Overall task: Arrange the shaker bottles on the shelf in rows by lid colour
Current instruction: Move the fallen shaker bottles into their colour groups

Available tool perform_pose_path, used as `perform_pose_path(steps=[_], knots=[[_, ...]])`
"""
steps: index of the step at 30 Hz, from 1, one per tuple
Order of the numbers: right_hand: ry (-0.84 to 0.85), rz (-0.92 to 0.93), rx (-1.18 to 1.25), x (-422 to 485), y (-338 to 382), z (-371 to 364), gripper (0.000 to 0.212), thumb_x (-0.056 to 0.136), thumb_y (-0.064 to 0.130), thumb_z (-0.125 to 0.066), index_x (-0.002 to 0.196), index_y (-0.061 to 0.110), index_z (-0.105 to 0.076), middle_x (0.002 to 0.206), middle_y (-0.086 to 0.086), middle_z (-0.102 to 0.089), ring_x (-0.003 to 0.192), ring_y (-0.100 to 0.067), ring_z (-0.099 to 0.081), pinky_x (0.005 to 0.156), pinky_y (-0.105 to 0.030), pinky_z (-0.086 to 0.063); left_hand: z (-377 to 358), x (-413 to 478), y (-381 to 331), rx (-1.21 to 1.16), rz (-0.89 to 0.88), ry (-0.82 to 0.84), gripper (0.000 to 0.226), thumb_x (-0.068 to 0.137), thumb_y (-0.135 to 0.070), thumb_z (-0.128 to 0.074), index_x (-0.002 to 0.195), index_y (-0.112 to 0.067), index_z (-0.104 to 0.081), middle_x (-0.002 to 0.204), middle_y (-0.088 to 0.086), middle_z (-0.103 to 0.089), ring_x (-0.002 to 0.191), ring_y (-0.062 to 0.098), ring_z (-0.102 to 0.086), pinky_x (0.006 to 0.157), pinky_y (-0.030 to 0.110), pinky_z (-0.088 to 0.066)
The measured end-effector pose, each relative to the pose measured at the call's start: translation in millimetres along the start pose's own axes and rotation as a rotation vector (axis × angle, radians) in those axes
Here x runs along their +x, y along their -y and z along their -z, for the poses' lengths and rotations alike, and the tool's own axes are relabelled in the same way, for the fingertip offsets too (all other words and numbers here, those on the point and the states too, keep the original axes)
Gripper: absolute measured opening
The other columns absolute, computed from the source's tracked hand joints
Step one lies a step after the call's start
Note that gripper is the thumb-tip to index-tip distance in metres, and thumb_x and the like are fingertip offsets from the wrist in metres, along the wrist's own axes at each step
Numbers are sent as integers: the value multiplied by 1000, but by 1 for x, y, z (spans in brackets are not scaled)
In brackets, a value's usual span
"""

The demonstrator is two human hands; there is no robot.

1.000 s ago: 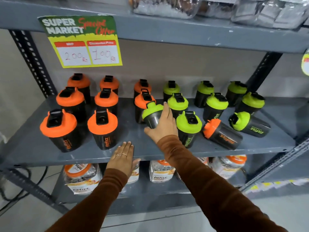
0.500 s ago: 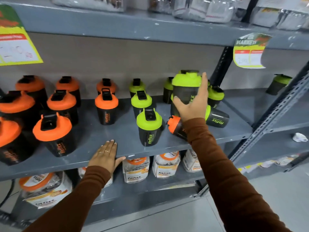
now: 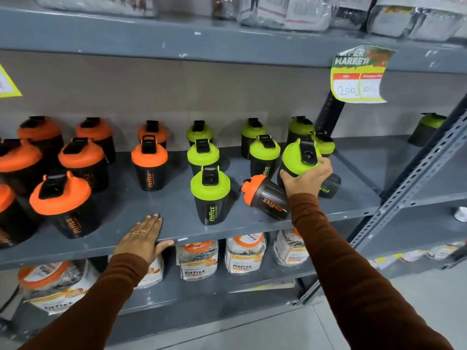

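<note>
Grey metal shelving (image 3: 353,205) fills the frame, its middle deck carrying the shaker bottles. My right hand (image 3: 307,176) is wrapped around a green-lidded shaker (image 3: 299,157) right of centre, fingers over the lid's shoulder, thumb on the dark body below it; the bottle tips toward me and I cannot tell whether its base is down. It looks like a light, stiff plastic cup, probably empty, smooth and a bit slick on the body, so the ridge where lid meets body seems the safest hold. Just left of that hand, an orange-lidded shaker (image 3: 265,195) lies on its side among the greens, out of place. Behind my wrist another green bottle (image 3: 328,185) lies toppled. Green lids stand in columns at centre, orange ones toward the left edge. My left hand (image 3: 144,238) lies flat and spread on the shelf's front lip, lower left of centre, holding nothing
</note>
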State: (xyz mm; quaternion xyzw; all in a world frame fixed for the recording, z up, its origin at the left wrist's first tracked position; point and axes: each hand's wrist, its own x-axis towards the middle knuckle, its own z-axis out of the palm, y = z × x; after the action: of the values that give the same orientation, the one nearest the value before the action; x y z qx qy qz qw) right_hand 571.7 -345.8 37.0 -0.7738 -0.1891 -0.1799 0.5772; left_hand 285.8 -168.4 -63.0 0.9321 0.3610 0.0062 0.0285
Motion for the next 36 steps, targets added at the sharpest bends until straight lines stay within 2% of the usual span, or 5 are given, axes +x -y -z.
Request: perform_pose_path(steps=[13, 16, 20, 23, 36], knots=[[110, -166, -168, -2, -22, 1, 87, 62, 12, -77, 130, -5, -26, 135, -28, -30, 126, -42, -28, 110, -43, -20, 2, -2, -2, -21, 8, -18, 70, 87, -50, -42, 141, -11, -21, 152, 8, -22, 140, 22, -21, 116, 35, -16], [-73, 222, -195, -20, -17, 4, 85, 62, 35, -66, 129, -1, -28, 137, -29, -30, 130, -45, -26, 112, -53, -13, 2, -3, -3, 1, 16, -10, 71, 87, -52, -40, 142, -12, -19, 152, 7, -20, 140, 21, -20, 115, 33, -16], [310, 722, -345, -47, 0, -7, 72, 62, 25, -71, 123, -1, -42, 132, -26, -46, 126, -40, -39, 109, -53, -27, 2, -2, -3, 22, 19, -1, 70, 88, -52, -36, 143, -13, -15, 153, 6, -17, 141, 20, -18, 115, 32, -15], [598, 547, -726, -59, -2, -27, 86, 72, 22, -68, 141, 8, -19, 148, -25, -23, 135, -42, -25, 112, -51, -20, 2, -2, -3, 37, 28, 23, 71, 88, -53, -33, 143, -14, -12, 154, 5, -14, 141, 19, -15, 116, 32, -13], [203, 380, -515, -64, 47, 3, 90, 49, 20, -78, 129, 17, -37, 126, -29, -47, 108, -47, -49, 86, -54, -48, 4, -2, -2, 39, 4, 24, 70, 89, -53, -32, 143, -12, -14, 154, 6, -14, 141, 20, -14, 117, 33, -13]])
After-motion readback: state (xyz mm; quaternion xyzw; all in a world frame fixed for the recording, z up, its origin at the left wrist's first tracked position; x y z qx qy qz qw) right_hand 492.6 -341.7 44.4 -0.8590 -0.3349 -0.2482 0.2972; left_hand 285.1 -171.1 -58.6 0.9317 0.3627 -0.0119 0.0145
